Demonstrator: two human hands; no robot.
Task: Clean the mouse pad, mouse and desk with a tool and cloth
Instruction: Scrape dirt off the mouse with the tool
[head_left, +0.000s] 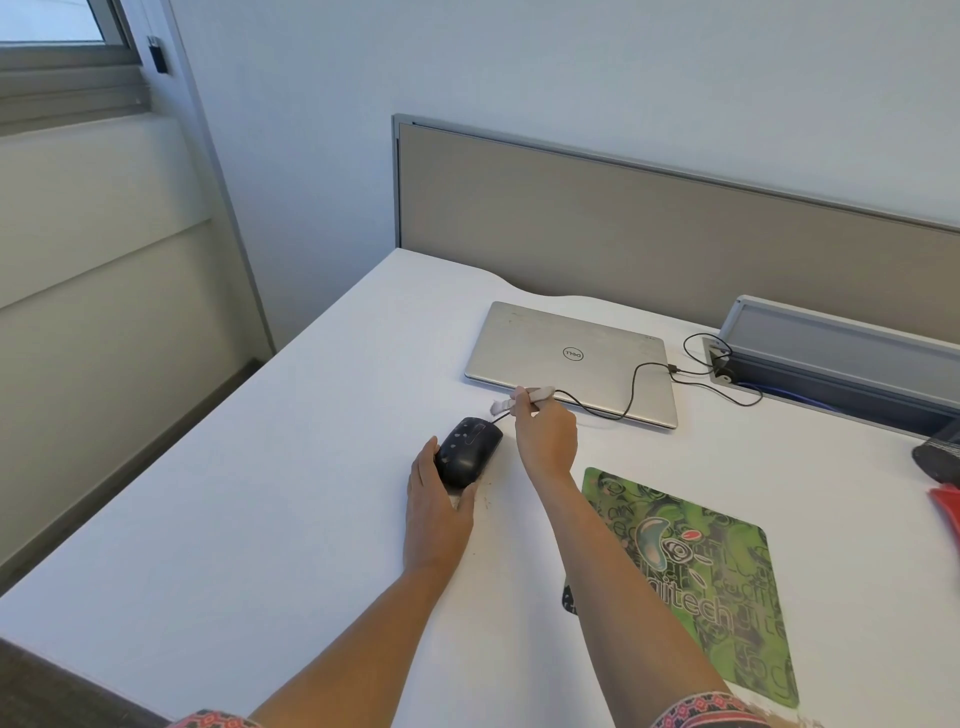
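Inspection at the white flat tabletop (311, 467), which takes up the lower frame.

- The black corded plastic mouse (470, 452) lies at frame centre, directly on the tabletop.
- The green printed rectangular mouse pad (691, 571) lies to its lower right, apart from it.
- The silver closed metal laptop (571, 358) sits above the mouse.
- A thin black cable (632, 389) crosses the right part of its lid.
- The beige upright partition panel (675, 223) stands behind the laptop.
- The left hand (436, 514) holds the mouse from below.
- The right hand (545, 441), just right of the mouse, holds a small white brush tool (524, 397) at the laptop's near edge.

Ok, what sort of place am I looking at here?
Most likely an office workstation: a white desk backed by a beige partition screen, with a closed Dell laptop on it and an open cable tray set into its rear edge.
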